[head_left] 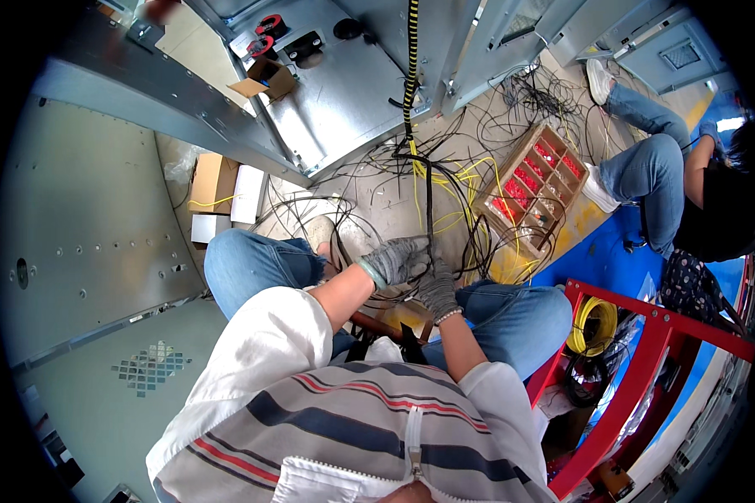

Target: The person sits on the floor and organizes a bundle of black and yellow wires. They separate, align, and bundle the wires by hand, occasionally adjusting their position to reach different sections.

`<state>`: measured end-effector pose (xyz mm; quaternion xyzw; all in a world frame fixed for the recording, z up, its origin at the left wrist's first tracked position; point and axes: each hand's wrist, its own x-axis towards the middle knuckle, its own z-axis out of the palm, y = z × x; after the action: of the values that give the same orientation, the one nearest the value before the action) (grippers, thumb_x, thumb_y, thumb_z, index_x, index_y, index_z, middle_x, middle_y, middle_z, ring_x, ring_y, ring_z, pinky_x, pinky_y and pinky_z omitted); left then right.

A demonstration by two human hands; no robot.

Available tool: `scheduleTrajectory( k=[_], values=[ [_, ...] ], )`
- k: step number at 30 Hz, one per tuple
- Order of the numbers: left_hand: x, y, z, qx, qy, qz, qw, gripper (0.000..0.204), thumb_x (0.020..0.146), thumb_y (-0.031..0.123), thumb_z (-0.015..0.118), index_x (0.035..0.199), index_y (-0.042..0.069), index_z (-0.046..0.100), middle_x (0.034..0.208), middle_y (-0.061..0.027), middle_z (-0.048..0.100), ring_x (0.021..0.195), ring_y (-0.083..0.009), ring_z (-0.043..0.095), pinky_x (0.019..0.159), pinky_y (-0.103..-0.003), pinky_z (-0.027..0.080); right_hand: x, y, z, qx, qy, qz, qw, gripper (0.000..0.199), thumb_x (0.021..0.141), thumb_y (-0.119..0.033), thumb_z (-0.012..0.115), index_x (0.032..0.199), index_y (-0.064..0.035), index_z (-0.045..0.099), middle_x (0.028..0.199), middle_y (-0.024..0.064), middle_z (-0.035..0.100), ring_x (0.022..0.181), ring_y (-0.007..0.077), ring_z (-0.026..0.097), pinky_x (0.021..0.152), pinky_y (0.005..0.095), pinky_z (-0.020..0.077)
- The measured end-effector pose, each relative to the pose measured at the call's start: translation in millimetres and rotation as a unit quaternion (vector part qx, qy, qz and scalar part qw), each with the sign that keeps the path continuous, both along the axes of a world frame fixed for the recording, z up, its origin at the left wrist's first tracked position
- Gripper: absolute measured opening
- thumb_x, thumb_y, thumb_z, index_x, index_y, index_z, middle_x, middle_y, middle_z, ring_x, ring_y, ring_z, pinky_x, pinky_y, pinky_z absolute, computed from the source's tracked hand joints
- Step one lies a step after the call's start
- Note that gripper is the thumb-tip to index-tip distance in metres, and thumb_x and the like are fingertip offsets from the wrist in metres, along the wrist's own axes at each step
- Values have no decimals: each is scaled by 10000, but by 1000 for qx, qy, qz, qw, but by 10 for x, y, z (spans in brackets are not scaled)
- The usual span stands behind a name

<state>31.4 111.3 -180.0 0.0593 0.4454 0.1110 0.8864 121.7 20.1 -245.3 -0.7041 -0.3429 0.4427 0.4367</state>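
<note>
Both my hands wear grey knit gloves and meet in front of my knees at a bundle of black cables (429,197). My left hand (396,259) is closed round the bundle, its fingers pointing right. Close beside it, my right hand (438,289) is closed on the same cables from below. The bundle runs up from my hands to a black-and-yellow wrapped cable trunk (409,75) hanging from above. Thin yellow wires (418,163) branch off near the trunk's lower end. The fingertips partly hide what lies between them.
A wooden compartment box (535,189) of red small parts stands on the floor at right. Loose black wires (528,96) spread around it. Another person (654,163) sits beyond. A red metal frame (646,352) with a yellow wire coil (594,327) is near right. Metal cabinets (84,235) stand left and ahead.
</note>
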Motion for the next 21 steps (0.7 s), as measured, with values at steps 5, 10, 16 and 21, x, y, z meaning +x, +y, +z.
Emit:
scheduleTrajectory(
  k=[5,10,16,21],
  values=[
    [-91,133,2,165,80,-158,970,232,769,248,583,908,62,587,712,-12,572,468,-51,422,367,-171,330,48,163,760,-118,159,76,977,174,773,-56,492,936,-2,518,804,79,564,733,179,523,675,282,422],
    [-144,195,-186,197,164,-94,962,191,710,250,630,778,72,609,658,-7,540,453,-88,402,377,-202,330,327,19,780,107,54,-45,992,281,776,-215,569,982,-26,544,827,79,574,764,171,540,678,277,419],
    [-221,458,-221,179,294,-86,935,234,672,256,629,784,53,594,705,-59,529,613,-186,460,542,-318,405,1776,-923,2290,99,93,-314,939,528,809,-468,441,1067,-8,456,656,8,498,592,128,480,562,228,407],
    [-416,690,-892,534,373,-491,578,332,795,300,448,965,38,562,1011,-123,565,909,-275,542,775,-336,408,2660,-1847,3175,435,47,-426,792,371,876,-293,379,1094,2,427,949,89,501,816,162,490,788,266,418]
  ],
)
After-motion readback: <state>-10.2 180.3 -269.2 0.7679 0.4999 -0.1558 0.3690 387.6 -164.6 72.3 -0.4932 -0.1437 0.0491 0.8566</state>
